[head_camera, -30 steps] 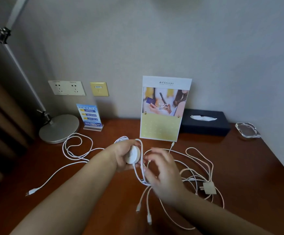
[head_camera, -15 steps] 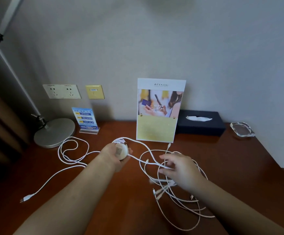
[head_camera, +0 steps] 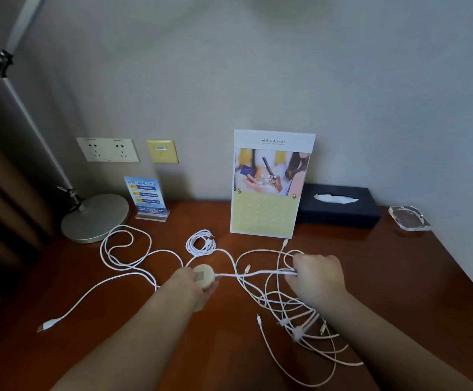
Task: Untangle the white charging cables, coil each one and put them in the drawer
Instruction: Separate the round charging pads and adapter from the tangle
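Your left hand [head_camera: 190,289] comes in from 7 o'clock with the forearm straight, its fingers curled round the round charger puck [head_camera: 203,277] at mid-bench [head_camera: 393,266]. Your right hand [head_camera: 318,277] enters from 5 o'clock, knuckles up, fingers pinched closed on the white cable [head_camera: 253,274], which runs taut from the puck toward 3 o'clock. The tangle of white cables [head_camera: 294,314] lies on the bench at 7 o'clock of that hand. A small coil [head_camera: 200,244] sits at 12 o'clock of the puck, with loose loops [head_camera: 122,249] at 10 o'clock
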Tool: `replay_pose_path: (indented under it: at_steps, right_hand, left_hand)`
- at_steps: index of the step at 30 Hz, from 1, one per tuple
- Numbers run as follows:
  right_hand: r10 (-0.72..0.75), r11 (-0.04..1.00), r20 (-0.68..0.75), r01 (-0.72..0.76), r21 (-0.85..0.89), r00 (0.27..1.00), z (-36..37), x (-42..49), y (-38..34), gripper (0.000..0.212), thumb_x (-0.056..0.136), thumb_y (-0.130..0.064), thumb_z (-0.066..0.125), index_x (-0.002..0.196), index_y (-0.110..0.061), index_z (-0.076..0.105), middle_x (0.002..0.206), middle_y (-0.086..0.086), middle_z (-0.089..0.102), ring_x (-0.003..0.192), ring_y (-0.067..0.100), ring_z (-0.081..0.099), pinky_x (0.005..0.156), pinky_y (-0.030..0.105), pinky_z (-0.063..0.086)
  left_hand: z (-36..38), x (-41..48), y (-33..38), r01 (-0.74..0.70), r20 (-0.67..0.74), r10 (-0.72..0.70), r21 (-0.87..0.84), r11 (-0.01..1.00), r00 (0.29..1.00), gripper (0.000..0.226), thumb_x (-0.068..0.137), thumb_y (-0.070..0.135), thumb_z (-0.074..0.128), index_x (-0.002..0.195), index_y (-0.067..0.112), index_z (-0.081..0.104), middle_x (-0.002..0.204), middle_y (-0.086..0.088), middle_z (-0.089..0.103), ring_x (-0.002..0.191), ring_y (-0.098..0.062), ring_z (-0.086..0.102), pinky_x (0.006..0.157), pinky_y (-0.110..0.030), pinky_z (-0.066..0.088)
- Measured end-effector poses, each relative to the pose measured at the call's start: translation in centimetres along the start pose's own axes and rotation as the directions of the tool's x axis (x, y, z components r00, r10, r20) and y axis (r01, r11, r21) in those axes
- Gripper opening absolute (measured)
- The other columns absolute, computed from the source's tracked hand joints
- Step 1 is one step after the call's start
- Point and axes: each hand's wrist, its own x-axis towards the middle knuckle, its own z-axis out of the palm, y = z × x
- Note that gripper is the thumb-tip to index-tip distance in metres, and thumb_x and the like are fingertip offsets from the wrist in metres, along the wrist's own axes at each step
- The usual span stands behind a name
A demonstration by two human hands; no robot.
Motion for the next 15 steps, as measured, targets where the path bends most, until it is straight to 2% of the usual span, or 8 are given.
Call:
replay_pose_path:
  at_steps: [2, 4, 6, 7, 8, 11, 13, 15]
  right_hand:
    - [-0.028, 0.994, 0.302, -0.005, 0.109, 0.953, 0.1, -0.1, 0.2, 0.031, 0.086, -0.047, 0.054, 0.072, -0.019, 0.054, 0.066, -0.006, 0.051, 0.061, 0.013, 0.05, 0.062, 0.028, 0.039]
    - [-0.175, 0.948, 0.622, -0.041, 0.317, 0.763, 0.9, -0.9, -0.4, 0.038, 0.085, -0.047, 0.059, 0.087, -0.01, 0.065, 0.073, 0.0, 0.06, 0.062, 0.012, 0.057, 0.058, 0.023, 0.045]
    - [-0.308, 0.908, 0.76, -0.062, 0.415, 0.573, 1.7, -2.1, -1.6, 0.039, 0.086, -0.044, 0.061, 0.096, -0.007, 0.067, 0.077, 0.001, 0.066, 0.059, 0.008, 0.06, 0.055, 0.018, 0.047]
    - [-0.344, 0.894, 0.775, -0.069, 0.443, 0.53, 1.8, -2.6, -2.4, 0.041, 0.085, -0.044, 0.062, 0.1, -0.007, 0.066, 0.077, 0.001, 0.067, 0.059, 0.007, 0.062, 0.054, 0.017, 0.048]
    - [-0.371, 0.877, 0.771, -0.077, 0.474, 0.518, 2.1, -2.9, -3.0, 0.044, 0.084, -0.046, 0.064, 0.105, -0.008, 0.066, 0.083, 0.002, 0.07, 0.064, 0.009, 0.065, 0.056, 0.018, 0.05]
    - [-0.432, 0.865, 0.714, 0.031, 0.5, 0.551, 2.1, -3.1, -4.4, 0.058, 0.076, -0.059, 0.064, 0.121, -0.023, 0.059, 0.12, 0.0, 0.064, 0.105, 0.016, 0.062, 0.086, 0.026, 0.047]
    - [-0.459, 0.802, 0.609, 0.007, 0.597, 0.646, 0.3, -2.7, -4.7, 0.05, 0.073, -0.063, 0.063, 0.108, -0.027, 0.063, 0.106, -0.005, 0.067, 0.1, 0.011, 0.061, 0.089, 0.028, 0.046]
    - [-0.337, 0.636, 0.402, -0.108, 0.764, 0.851, -2.7, -2.2, -4.6, 0.028, 0.081, -0.047, 0.065, 0.086, -0.02, 0.067, 0.081, 0.0, 0.07, 0.078, 0.011, 0.065, 0.081, 0.034, 0.051]
  left_hand:
    - [-0.4, 0.8, 0.5, 0.008, 0.047, -0.006, -0.041, 0.999, 0.999, 0.041, 0.09, 0.023, 0.06, 0.126, 0.009, 0.045, 0.118, -0.021, 0.052, 0.09, -0.038, 0.062, 0.064, -0.047, 0.057]
    - [-0.2, 1.1, 1.0, 0.02, 0.225, -0.023, 0.015, 1.0, 0.974, 0.036, 0.096, 0.026, 0.048, 0.125, 0.005, 0.047, 0.102, -0.022, 0.059, 0.084, -0.035, 0.062, 0.067, -0.045, 0.056]
    - [0.2, 0.3, 1.4, -0.012, 0.436, -0.05, 0.137, 0.99, 0.899, 0.037, 0.098, 0.028, 0.041, 0.12, 0.001, 0.052, 0.094, -0.023, 0.062, 0.086, -0.032, 0.062, 0.063, -0.037, 0.056]
    - [0.4, -0.2, 1.6, -0.052, 0.505, -0.055, 0.195, 0.98, 0.861, 0.034, 0.096, 0.027, 0.044, 0.115, 0.001, 0.055, 0.093, -0.022, 0.064, 0.083, -0.03, 0.064, 0.056, -0.031, 0.057]
    - [0.5, -0.8, 1.7, -0.113, 0.555, -0.045, 0.248, 0.962, 0.83, 0.029, 0.094, 0.024, 0.047, 0.109, 0.002, 0.058, 0.091, -0.02, 0.066, 0.076, -0.027, 0.066, 0.051, -0.024, 0.055]
    - [0.8, -2.0, 1.4, -0.368, 0.654, 0.045, 0.365, 0.855, 0.755, 0.015, 0.094, 0.013, 0.049, 0.101, 0.005, 0.06, 0.084, -0.011, 0.069, 0.056, -0.015, 0.066, 0.043, -0.015, 0.047]
    - [0.8, -2.5, 1.0, -0.533, 0.703, 0.125, 0.398, 0.747, 0.7, 0.012, 0.092, 0.011, 0.055, 0.102, 0.005, 0.059, 0.084, -0.011, 0.069, 0.054, -0.013, 0.063, 0.039, -0.015, 0.04]
    - [0.6, -2.9, 0.7, -0.649, 0.732, 0.189, 0.416, 0.637, 0.655, 0.02, 0.087, 0.01, 0.063, 0.105, 0.001, 0.06, 0.082, -0.014, 0.068, 0.052, -0.014, 0.063, 0.037, -0.017, 0.036]
